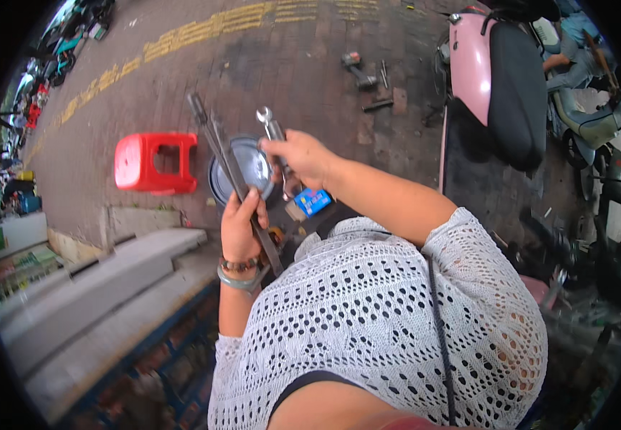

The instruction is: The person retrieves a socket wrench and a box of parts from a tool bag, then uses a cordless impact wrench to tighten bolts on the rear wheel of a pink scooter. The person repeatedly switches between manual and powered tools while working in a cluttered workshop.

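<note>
My left hand [239, 231] is closed round long dark metal bars [226, 154], which point up and away to the left. One bar's flat lower end reaches back past my wrist toward my shirt. In my right hand [307, 159] are wrenches [273, 130]; an open-ended silver jaw sticks out beyond the fingers, and more metal shows below the palm. Their exact number is hidden by the grip. Beneath both hands sits a round grey basin [255, 161], partly covered by the bars. Close under my right hand lies a blue box [315, 201].
A red plastic stool [130, 163] lies on its side to the left. Farther out on the brick paving are a power tool [358, 72] and loose metal pieces [378, 105]. A pink scooter [470, 64] stands at right, near a seated person [584, 61]. Stone steps [131, 265] rise at lower left.
</note>
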{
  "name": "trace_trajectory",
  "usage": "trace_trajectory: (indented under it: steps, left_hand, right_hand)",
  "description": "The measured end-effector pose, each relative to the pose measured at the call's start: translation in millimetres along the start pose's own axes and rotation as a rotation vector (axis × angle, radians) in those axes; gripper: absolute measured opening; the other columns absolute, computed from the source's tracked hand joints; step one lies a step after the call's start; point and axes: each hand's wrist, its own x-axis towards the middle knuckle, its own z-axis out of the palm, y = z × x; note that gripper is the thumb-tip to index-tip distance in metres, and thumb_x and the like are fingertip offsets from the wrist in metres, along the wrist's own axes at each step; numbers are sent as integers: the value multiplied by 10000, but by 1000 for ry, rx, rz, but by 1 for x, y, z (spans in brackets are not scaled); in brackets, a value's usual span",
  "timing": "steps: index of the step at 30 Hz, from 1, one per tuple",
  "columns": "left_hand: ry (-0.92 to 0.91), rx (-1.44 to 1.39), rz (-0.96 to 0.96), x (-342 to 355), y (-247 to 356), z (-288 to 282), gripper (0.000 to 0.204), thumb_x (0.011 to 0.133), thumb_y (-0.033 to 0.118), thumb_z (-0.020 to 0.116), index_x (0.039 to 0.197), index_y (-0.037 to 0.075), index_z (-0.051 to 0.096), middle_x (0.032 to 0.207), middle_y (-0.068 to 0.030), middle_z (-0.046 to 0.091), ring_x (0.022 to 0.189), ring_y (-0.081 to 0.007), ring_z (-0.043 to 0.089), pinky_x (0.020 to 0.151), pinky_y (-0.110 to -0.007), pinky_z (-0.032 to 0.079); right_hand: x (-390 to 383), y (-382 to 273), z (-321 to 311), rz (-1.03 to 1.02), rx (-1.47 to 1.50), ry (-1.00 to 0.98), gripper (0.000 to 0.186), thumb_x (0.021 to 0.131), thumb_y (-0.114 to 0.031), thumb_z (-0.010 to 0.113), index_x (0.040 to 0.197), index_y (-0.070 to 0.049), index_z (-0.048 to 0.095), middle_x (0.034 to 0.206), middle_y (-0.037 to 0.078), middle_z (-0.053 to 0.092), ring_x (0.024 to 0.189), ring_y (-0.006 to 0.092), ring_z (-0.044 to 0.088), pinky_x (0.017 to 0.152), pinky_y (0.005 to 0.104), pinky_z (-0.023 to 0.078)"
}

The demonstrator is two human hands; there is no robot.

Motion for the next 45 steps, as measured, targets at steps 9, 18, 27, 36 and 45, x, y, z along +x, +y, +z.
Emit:
trace_trajectory:
  steps: [9, 18, 27, 36, 45]
  left_hand:
    - [38, -15, -103, 218, 116, -3, 79, 898, 141, 532, 913, 67, 511, 640, 5, 468, 506, -79, 420, 454, -205, 339]
    - [-232, 130, -200, 505, 219, 34, 67, 893, 144, 539, 896, 79, 526, 623, 6, 491, 509, -84, 444, 463, -208, 354]
    - [-581, 312, -399, 718, 306, 134, 119, 881, 188, 573, 898, 77, 535, 621, 12, 511, 486, -79, 444, 457, -206, 358]
    - [-760, 556, -439, 885, 332, 272, 139, 889, 194, 566, 890, 65, 512, 629, 8, 509, 496, -67, 454, 466, -201, 378]
    - [-1044, 705, -489, 1009, 332, 433, 146, 906, 184, 533, 1000, 74, 515, 642, 24, 489, 498, -52, 427, 437, -183, 337]
  right_hand:
    - [155, -142, -33, 23, -9, 4, 240, 886, -267, 541, 805, -63, 445, 650, 35, 452, 502, 147, 498, 327, 322, 354]
    - [280, -307, -110, -190, 214, 353, 191, 877, -260, 559, 899, -81, 495, 718, 21, 494, 565, 149, 520, 457, 277, 417]
    - [364, -452, -142, -244, 484, 584, 211, 902, -229, 521, 1019, -53, 512, 719, -3, 482, 631, 103, 482, 623, 304, 463]
    - [451, -567, -251, -369, 626, 599, 252, 909, -224, 503, 1072, -32, 488, 720, 12, 491, 641, 114, 485, 610, 285, 452]
    - [470, -671, -334, -468, 740, 751, 247, 905, -236, 508, 1081, -64, 494, 732, -1, 496, 648, 117, 505, 607, 288, 470]
